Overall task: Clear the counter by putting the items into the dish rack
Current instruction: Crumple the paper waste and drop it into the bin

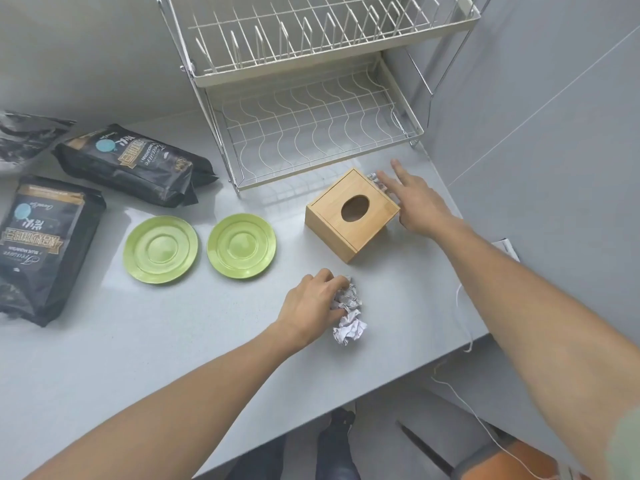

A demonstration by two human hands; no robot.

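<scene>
The wooden tissue box sits on the grey counter just in front of the dish rack, nearer the rack's right end. It rests flat with its oval opening facing up, turned at an angle so that one corner points toward the person and its long axis runs from near left to far right. The right hand lies against the box's right side, fingers spread and stretched forward, not closed on anything; its fingertips reach a small crumpled paper ball at the box's far right corner, whether they press it cannot be told.

Nearer the person, the left hand curls its fingers over a crumpled white paper wad, gripping it against the counter. A second crumpled wad lies just beside the first, touching it, free of the hand.

Left of the box, two green saucers lie side by side, right way up, close but apart. Farther left, two black coffee bags lie flat, the rear one with its long axis running left to right, the front one pointing away from the person. Another dark bag shows at the left edge.

Both wire tiers of the rack hold nothing. A thin white cord hangs off the counter's right edge.
</scene>
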